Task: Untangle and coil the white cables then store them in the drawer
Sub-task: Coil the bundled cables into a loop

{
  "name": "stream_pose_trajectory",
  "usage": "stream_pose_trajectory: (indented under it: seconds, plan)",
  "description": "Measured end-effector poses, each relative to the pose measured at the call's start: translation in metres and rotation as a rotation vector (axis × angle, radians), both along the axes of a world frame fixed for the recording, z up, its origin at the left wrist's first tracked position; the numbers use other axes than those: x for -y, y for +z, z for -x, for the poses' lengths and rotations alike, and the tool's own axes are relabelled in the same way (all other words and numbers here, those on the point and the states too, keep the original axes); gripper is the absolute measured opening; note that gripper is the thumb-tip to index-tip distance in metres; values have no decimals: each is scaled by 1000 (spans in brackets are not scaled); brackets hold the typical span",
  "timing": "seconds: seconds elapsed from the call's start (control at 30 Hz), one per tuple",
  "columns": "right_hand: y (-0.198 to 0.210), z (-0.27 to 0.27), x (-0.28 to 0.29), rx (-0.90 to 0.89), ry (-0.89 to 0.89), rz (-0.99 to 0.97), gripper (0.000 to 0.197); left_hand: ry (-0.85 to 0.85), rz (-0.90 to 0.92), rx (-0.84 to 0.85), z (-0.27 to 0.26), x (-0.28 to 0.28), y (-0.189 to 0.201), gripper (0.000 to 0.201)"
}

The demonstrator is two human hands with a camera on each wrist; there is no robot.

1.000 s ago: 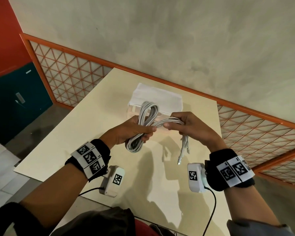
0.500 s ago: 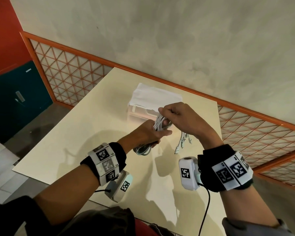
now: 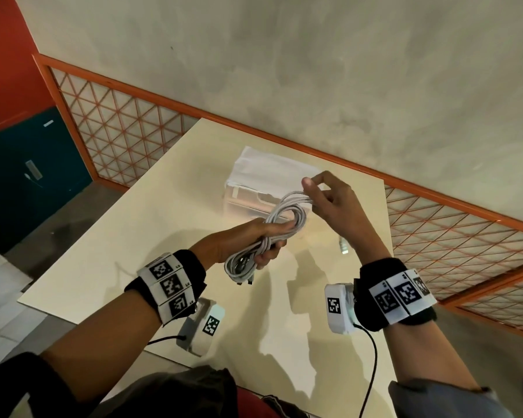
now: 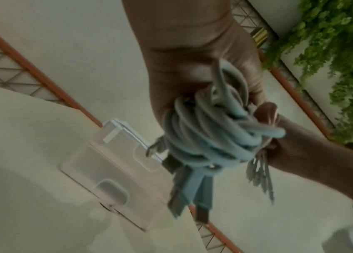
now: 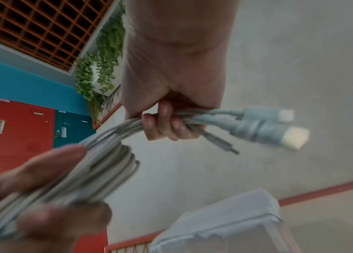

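A bundle of white cables (image 3: pixel 287 215) hangs in the air over the cream table (image 3: pixel 133 236). My left hand (image 3: pixel 251 239) grips the coiled bundle round its middle, and USB plugs (image 4: pixel 193 193) dangle below the coil (image 4: pixel 210 137). My right hand (image 3: pixel 323 197) is up and to the right of the coil, its fingers (image 5: pixel 166 123) curled round the loose cable ends, whose white plugs (image 5: pixel 268 126) stick out past the fist. The white drawer unit (image 3: pixel 269 173) stands on the table just behind both hands. Its drawers (image 4: pixel 110 171) look shut.
The table's far edge meets an orange rail (image 3: pixel 284 140) at the grey wall. An orange lattice fence (image 3: pixel 118 137) runs left and right of the table. Bare tabletop lies to the left and in front of the hands.
My right hand has lifted up and to the right, away from the left hand, drawing the cable ends out from the coil. The left hand keeps its grip on the bundle.
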State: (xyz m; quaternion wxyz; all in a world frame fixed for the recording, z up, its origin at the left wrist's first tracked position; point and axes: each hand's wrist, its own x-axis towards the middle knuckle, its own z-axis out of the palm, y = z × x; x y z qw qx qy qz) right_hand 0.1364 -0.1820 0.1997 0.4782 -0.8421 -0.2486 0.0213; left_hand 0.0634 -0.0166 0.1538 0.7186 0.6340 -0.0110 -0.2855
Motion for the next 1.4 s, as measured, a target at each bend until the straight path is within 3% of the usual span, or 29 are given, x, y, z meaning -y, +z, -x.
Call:
stream_pose_trajectory:
  seconds: [0.17, 0.43, 0.53, 0.63, 0.77, 0.87, 0.97, 1.17, 1.4]
  plan:
    - [-16, 8, 0, 42, 86, -53, 31, 134, 27, 32, -3, -5, -2, 45]
    - [-26, 12, -11, 123, -59, -141, 24, 235, 18, 77, -8, 0, -4, 46]
    - [-31, 15, -18, 142, -126, -93, 33, 311, -9, 163, -10, 5, -1, 48]
    - [-33, 13, -23, 37, -117, -24, 44, 366, -48, 247, -13, 7, -2, 45]
    - [-37, 8, -24, -21, 32, 85, 28, 395, -19, 271, -17, 6, -4, 39]
    - [-29, 7, -20, -90, 137, 189, 33, 406, -43, 278, -19, 4, -7, 37]
    - [-22, 7, -17, 15, 190, 345, 25, 417, -83, 289, -19, 4, -11, 32]
    - [-21, 10, -27, 116, 56, 278, 13, 365, -16, 253, -21, 6, -13, 34]
    - [-26, 12, -37, 132, 28, 260, 14, 317, 110, 170, -24, 0, -13, 32]
